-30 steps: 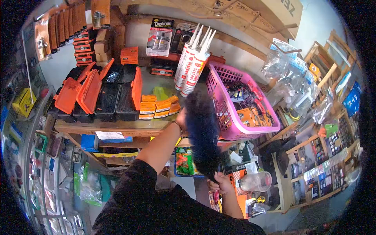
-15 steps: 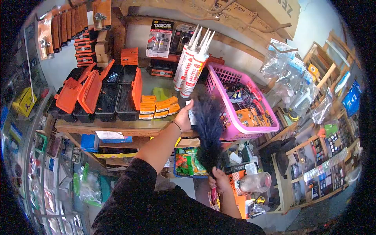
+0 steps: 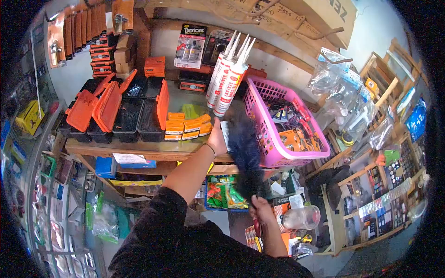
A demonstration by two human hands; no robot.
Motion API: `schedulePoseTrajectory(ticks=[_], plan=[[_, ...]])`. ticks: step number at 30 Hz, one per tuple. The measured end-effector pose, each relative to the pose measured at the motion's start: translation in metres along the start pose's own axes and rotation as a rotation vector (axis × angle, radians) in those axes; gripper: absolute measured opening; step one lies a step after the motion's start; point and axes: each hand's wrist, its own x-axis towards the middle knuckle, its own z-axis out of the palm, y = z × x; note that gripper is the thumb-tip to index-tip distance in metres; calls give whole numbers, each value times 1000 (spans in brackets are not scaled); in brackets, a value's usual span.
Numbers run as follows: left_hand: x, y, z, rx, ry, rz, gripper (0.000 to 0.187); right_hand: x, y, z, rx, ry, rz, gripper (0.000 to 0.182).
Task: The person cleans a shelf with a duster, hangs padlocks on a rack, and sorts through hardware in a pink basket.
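A dark, fluffy feather duster (image 3: pixel 245 150) slants across the shelf's front edge, between the sealant tubes and the pink basket. Its lower end is in my right hand (image 3: pixel 262 210), whose fingers are wrapped round the handle. The duster's upper part is blurred. At the shelf edge my left hand (image 3: pixel 216 141) is closed on a small white packet (image 3: pixel 225 133), partly hidden by the duster. Just behind that hand several silicone sealant tubes (image 3: pixel 226 88) stand upright. Small orange boxes (image 3: pixel 187 126) are stacked directly left of it.
The pink basket (image 3: pixel 287 157) holds loose packaged goods. Black bins with orange lids (image 3: pixel 107 105) line the shelf's left side. Below are bagged goods (image 3: pixel 225 192) and a clear jar (image 3: pixel 301 217). Plastic bags (image 3: pixel 343 88) hang at right; a glass display case (image 3: pixel 37 185) stands at left.
The duster's feathery upper part has shifted slightly and is more blurred. My left hand has moved a little left with the white packet; my right hand keeps its grip.
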Motion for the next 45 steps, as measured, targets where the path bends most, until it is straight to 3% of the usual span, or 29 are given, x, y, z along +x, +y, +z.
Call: schedulePoseTrajectory(ticks=[1,2,3,4,5,7,8,9,11,12,15,17,18,21,23,25,27,29,31,32,33,35,36,39,40,41,43,44,45], plan=[[3,0,-9,1,-2,-3,72,-1,0,3,5,-68,59,31],[5,1,-18,-48,-186,-57,71,1,3,1,4,-168,73,31],[7,2,-24,-93,-369,-107,71,0,2,0,4,-170,68,31],[-7,-2,-7,-7,-444,-28,75,1,-1,1,41,-79,30,31],[-7,0,15,54,145,-19,76,3,0,1,78,10,-1,30],[-5,-2,10,60,68,22,77,8,8,-5,118,0,-11,29],[-4,-1,8,78,77,19,76,8,10,-8,93,-108,56,28],[0,2,-4,44,20,-58,76,9,9,-12,66,-211,117,28],[3,3,-16,72,-489,-52,77,4,-6,-16,29,-229,119,34],[1,2,0,62,42,41,78,10,-6,-22,89,-172,61,33],[-1,0,18,92,180,-15,77,19,-6,-25,186,-92,86,31],[2,5,3,162,75,-66,63,11,-14,-19,122,-269,209,30],[2,6,-10,136,-152,-94,56,7,-20,-20,16,-316,238,30],[-7,0,25,323,217,78,61,30,-3,-38,238,-217,117,27],[-5,-4,17,80,-147,54,64,33,1,-38,289,-200,99,26],[-10,-7,27,155,61,100,61,36,6,-35,253,-394,207,24],[-14,-2,3,206,-263,6,60,36,-1,-32,223,-486,255,24],[-7,0,-3,149,-238,9,62,36,-8,-31,238,-365,241,25],[-6,-6,17,-7,29,144,64,40,-6,-36,258,-326,232,25],[-5,-7,25,-11,65,119,64,40,-6,-36,271,-359,229,25],[-4,-7,15,-17,69,123,64,40,-6,-37,287,-396,226,25],[-2,2,-10,147,-200,-24,65,40,-5,-42,276,-390,240,26],[0,2,-6,149,-201,-19,65,41,-6,-45,268,-383,245,26],[-2,-3,23,153,165,90,58,48,-6,-51,236,-331,227,29],[-2,-5,27,203,181,64,57,46,-11,-48,258,-364,200,29],[2,-2,18,196,191,61,57,44,-12,-46,284,-396,173,30],[8,3,5,104,-220,-154,61,45,0,-44,288,-407,223,29],[0,2,-4,238,-62,-60,65,44,-1,-46,264,-425,212,29],[-1,1,0,235,-66,-58,65,45,-4,-48,231,-444,197,29]])
